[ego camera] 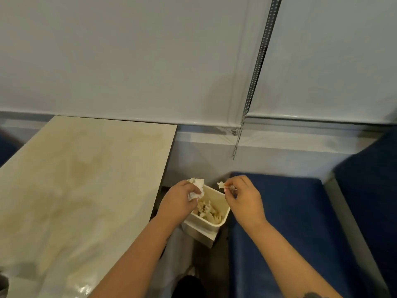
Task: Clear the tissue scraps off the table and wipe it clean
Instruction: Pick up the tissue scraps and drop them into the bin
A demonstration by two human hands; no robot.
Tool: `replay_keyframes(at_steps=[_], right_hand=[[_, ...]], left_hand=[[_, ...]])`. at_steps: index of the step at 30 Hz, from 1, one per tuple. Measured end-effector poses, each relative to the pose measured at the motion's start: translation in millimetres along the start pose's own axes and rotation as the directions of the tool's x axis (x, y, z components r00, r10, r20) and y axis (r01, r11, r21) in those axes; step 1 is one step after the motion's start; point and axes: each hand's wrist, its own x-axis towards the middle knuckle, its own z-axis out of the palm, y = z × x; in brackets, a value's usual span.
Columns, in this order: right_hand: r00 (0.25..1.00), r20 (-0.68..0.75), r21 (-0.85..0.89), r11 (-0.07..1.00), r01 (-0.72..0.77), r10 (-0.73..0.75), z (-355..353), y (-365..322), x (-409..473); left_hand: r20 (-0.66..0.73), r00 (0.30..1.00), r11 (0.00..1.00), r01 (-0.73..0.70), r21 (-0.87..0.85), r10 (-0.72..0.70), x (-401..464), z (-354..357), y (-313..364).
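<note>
My left hand (179, 203) grips a crumpled white tissue wad (196, 188) just off the table's right edge, over a small cream bin (222, 216). My right hand (242, 196) pinches a small tissue scrap (221, 185) between thumb and fingers above the bin's far side. The bin stands on the floor between the table and the seat and holds several crumpled tissue scraps (208, 210). The beige table (75, 179) lies to the left; its top shows faint brownish stains and no loose scraps in the visible part.
A dark blue bench seat (290, 222) fills the right side, its backrest (369, 179) further right. White roller blinds (150, 61) cover the wall, with a bead chain (253, 82) hanging down. A glossy patch (82, 290) shines at the table's near edge.
</note>
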Motion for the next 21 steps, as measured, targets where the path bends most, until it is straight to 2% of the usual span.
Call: replay_keyframes(at_steps=[11, 15, 21], right_hand=[[0.996, 0.024, -0.008, 0.996, -0.084, 0.084, 20.5, 34.0, 42.6], [0.992, 0.052, -0.012, 0.994, -0.111, 0.111, 31.1, 42.4, 50.6], [0.975, 0.160, -0.035, 0.988, -0.148, 0.151, 49.8, 42.8, 61.3]], left_hand=[[0.225, 0.972, 0.997, 0.061, 0.045, -0.069, 84.6, 37.2, -28.9], [0.254, 0.961, 0.994, 0.110, 0.018, -0.111, 95.6, 43.0, -39.2], [0.216, 0.966, 0.990, 0.144, -0.001, -0.141, 97.4, 38.2, -51.1]])
